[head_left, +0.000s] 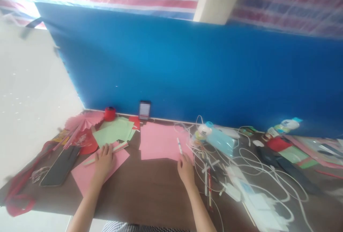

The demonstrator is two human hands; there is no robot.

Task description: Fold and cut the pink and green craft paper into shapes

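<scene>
My left hand (104,161) lies on a tilted pink sheet (83,176), fingers spread over a narrow pale strip (120,147) that runs under them. Whether the strip is gripped is hard to see; the fingers look flat. In my right hand (185,169) is a slim white pen-like stick (179,145) with a blue band, pinched near its lower end and pointing away from me. That hand rests at the lower right edge of a larger pink paper (158,141). Light green sheets (112,132) lie beyond my left hand.
A dark phone-like slab (60,166) and a pleated pink paper fan (84,121) lie at left. A small screen (145,110) leans on the blue partition (160,57). Tangled white cables (257,169), a bottle (203,130) and a light-blue pack (221,141) crowd the right.
</scene>
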